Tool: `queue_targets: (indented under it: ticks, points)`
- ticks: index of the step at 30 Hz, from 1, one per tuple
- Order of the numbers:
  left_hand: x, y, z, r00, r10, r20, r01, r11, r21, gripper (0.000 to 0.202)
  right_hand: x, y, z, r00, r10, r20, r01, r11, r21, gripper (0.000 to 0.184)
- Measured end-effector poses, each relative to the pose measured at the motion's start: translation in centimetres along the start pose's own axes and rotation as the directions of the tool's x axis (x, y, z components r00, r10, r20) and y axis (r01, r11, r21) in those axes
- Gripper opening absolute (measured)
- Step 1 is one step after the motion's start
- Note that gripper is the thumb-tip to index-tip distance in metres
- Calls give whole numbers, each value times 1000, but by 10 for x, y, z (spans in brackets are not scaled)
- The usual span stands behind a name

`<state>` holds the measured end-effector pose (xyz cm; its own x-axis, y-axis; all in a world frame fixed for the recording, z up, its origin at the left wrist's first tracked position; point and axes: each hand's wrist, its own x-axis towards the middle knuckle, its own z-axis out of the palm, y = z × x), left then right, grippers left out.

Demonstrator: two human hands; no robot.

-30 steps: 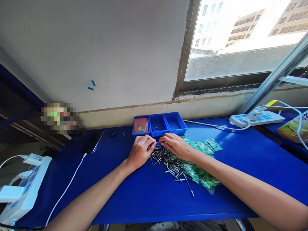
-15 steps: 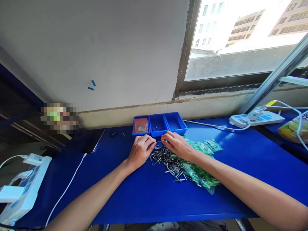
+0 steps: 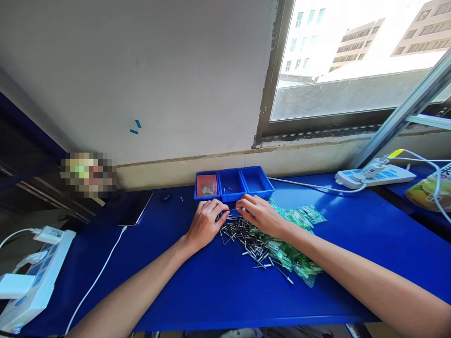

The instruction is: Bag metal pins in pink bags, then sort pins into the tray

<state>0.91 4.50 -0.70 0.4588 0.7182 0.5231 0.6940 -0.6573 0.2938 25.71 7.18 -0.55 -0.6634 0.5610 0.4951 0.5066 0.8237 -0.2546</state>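
Left hand (image 3: 208, 218) and right hand (image 3: 259, 213) pinching one thin metal rod (image 3: 235, 209) by far edge of metal-pin pile (image 3: 243, 235) on blue surface (image 3: 197, 291); seemingly single-piece handling, next move calling for steady grip.

The bare left forearm (image 3: 141, 282) slanted up from the lower left, the bare right forearm (image 3: 355, 267) from the lower right. Below centre, the ungloved left hand (image 3: 207, 221) and ungloved right hand (image 3: 261, 214) nearly met, fingers curled.
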Motion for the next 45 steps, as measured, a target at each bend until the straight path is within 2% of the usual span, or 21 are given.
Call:
queue_targets:
  ticks: [14, 45]
  points:
    - [0, 0, 0, 1000, 9, 17, -9, 1000, 8, 15, 1, 0, 1, 1000, -18, 11, 18, 999, -28, 9]
    - [0, 1, -1, 1000, 15, 27, -16, 1000, 9, 14, 1, 0, 3, 1000, -14, -20, 14, 1000, -25, 10]
